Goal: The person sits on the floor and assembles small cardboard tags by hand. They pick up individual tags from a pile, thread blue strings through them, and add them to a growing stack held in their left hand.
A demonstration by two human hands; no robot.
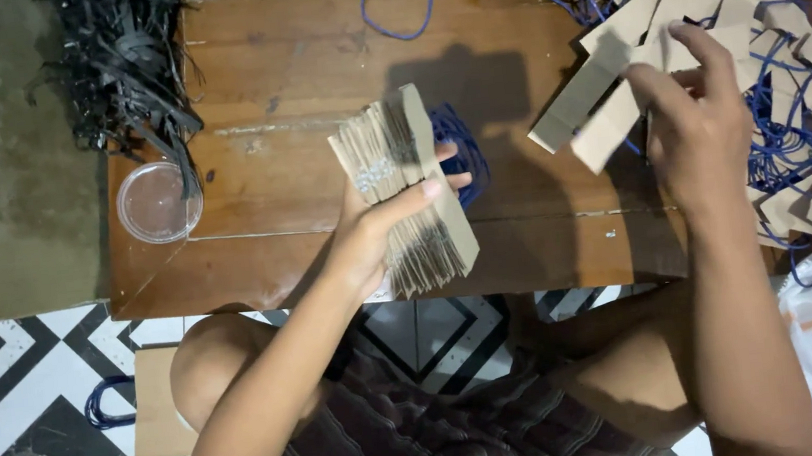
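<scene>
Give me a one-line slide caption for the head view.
Left hand grips a stack of cardboard strips while right hand picks strips from the blue-corded pile.

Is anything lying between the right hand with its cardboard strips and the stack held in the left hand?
Nothing visible does. Between the right hand with its strips and the stack in the left hand lies only bare wooden table; a loop of blue cord sits against the stack.

Low wooden table [288, 59] bears a clear lid [157, 202], black strips [127, 56] (tangled), blue-corded card strips [791, 67].
</scene>
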